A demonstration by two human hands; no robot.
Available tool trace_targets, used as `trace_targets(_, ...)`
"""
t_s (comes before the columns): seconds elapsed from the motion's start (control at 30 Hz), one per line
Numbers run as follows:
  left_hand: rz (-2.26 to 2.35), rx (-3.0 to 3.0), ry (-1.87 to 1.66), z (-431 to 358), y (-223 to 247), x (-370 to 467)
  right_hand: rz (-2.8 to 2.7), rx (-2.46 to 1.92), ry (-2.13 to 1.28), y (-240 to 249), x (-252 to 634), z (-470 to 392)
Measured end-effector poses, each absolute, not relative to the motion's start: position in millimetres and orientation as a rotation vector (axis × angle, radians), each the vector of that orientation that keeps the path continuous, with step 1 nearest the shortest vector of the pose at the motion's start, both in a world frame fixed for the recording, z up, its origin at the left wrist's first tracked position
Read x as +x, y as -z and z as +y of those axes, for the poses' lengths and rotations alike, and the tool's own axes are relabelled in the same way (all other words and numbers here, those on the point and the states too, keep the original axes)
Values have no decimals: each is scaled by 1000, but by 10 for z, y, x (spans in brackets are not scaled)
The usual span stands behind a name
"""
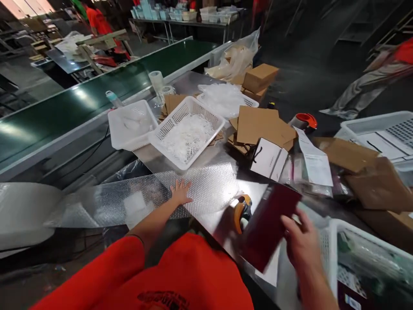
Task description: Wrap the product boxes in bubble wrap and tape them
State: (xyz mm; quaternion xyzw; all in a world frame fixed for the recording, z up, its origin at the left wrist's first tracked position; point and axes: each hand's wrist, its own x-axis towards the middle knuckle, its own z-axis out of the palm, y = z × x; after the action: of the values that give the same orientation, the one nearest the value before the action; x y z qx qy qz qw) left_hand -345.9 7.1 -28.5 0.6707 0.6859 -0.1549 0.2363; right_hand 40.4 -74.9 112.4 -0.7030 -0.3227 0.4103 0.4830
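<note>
My left hand (181, 192) lies with its fingers spread on a long strip of clear bubble wrap (209, 187), which runs across the metal table (155, 156). To the right, my right hand (298, 232) grips the edge of a flat dark maroon box (271, 224), held tilted above the table. An orange and black tape dispenser (242, 213) stands just left of the maroon box, between my hands. Part of a white sheet (270, 269) shows beneath the box.
White baskets (187, 131) stand behind the wrap, beside cardboard pieces (260, 125) and a white bag (269, 159). A basket with packed items (371, 267) is at the right. A green conveyor (97, 94) runs behind. People in red (98, 21) are farther off.
</note>
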Motion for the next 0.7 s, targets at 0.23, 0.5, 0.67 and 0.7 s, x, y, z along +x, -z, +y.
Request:
trace_targets(0.23,1826,1857,325,112,399,-3663,-1614,-2369,-952,-735,-1439,482)
trace_targets(0.5,1801,1855,220,82,489,-3751,-1980,-2608,-824,-317,-2136,731)
trace_targets(0.67,1785,1864,227,73,467,-3752,-1985,-2613,-694,-203,-2229,630)
trace_targets(0.7,1787,1863,221,72,469,-3754,-1972,-2612,-666,-180,-2223,560)
